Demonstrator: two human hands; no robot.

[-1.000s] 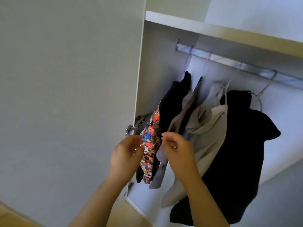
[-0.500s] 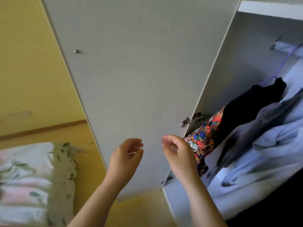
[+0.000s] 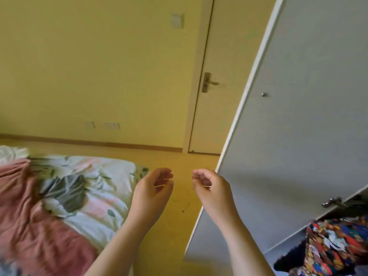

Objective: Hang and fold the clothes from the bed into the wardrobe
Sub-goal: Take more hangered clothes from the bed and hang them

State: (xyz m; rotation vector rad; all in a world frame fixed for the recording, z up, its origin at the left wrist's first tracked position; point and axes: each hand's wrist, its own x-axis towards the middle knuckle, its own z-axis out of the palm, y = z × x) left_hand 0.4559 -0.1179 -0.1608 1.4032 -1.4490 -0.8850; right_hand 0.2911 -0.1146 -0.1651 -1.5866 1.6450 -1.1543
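Grey cloth, a crumpled grey garment (image 3: 63, 193), lies on the bed (image 3: 107, 176) at the left of the room. Its longer run slants from the far left down toward the near right over the floral sheet. Just left of it and nearer, a pink blanket (image 3: 23, 216) is bunched across the mattress.

Both of the person's hands are raised over the floor (image 3: 179, 208), close together but apart. The left hand (image 3: 151, 192) and the right hand (image 3: 213, 190) each have loosely curled fingers and hold nothing.

To the right stands the open wardrobe door (image 3: 298, 136), white, with a small knob (image 3: 264, 94) and a metal hinge (image 3: 331, 203) near its inner edge. Below the hinge, at the near right, a brightly patterned garment (image 3: 334, 246) hangs inside the wardrobe.

Farther off, a room door (image 3: 219, 56) with a lever handle (image 3: 208, 83) is shut in the yellow wall (image 3: 99, 66).
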